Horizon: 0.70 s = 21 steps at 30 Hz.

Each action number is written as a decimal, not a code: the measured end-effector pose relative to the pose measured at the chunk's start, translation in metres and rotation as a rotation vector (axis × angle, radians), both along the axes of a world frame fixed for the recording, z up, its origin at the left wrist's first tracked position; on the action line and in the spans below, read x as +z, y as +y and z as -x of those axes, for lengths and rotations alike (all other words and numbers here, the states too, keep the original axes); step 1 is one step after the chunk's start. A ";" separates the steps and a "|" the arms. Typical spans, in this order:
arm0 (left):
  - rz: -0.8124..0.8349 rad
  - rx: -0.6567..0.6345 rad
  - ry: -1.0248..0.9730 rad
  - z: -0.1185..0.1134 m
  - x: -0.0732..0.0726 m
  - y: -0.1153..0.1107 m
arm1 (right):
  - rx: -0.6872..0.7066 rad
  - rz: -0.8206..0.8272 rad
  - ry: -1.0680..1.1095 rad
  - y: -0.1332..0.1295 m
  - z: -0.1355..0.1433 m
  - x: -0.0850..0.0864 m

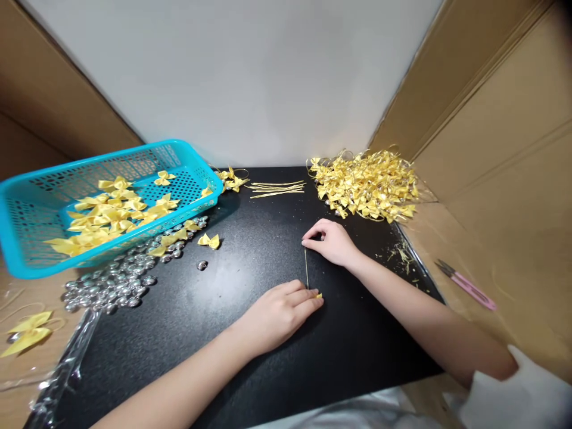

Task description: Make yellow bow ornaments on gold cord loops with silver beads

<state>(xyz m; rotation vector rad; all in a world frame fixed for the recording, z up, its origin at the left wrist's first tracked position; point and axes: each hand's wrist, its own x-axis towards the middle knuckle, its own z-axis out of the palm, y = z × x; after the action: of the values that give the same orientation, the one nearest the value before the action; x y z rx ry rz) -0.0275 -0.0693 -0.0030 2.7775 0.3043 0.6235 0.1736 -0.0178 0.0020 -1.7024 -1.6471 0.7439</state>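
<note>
Near the middle of the black table, my left hand rests low with its fingers closed on a small yellow bow, mostly hidden under the fingertips. A thin gold cord runs taut up from there to my right hand, whose thumb and forefinger pinch its upper end. To the left of my hands lie a loose yellow bow and a single silver bead. Several cut gold cords lie side by side beyond my hands.
A blue basket of yellow bows stands at the left, with many silver beads before it. A heap of corded bows lies at the back right. Pink snips rest on cardboard at the right.
</note>
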 end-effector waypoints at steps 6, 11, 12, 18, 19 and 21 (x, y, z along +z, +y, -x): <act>0.024 0.010 0.003 -0.001 0.001 -0.001 | -0.006 0.043 -0.105 -0.002 0.003 0.000; 0.040 0.014 -0.011 -0.002 0.002 -0.002 | -0.013 0.037 -0.155 -0.004 0.005 0.001; 0.039 0.014 -0.016 -0.003 0.001 -0.002 | -0.017 0.035 -0.165 -0.005 0.006 0.001; 0.006 0.003 -0.005 -0.002 0.000 -0.003 | -0.061 0.035 -0.226 -0.005 0.010 0.005; -0.001 0.003 -0.003 -0.002 -0.001 -0.004 | -0.066 0.037 -0.232 -0.005 0.010 0.005; -0.010 0.005 -0.002 -0.002 -0.001 -0.004 | -0.072 0.041 -0.240 -0.005 0.011 0.005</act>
<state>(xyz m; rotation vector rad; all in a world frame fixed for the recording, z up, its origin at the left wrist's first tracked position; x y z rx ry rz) -0.0257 -0.0737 -0.0039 2.7859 0.3090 0.6308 0.1625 -0.0227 0.0071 -1.9309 -1.7283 0.5598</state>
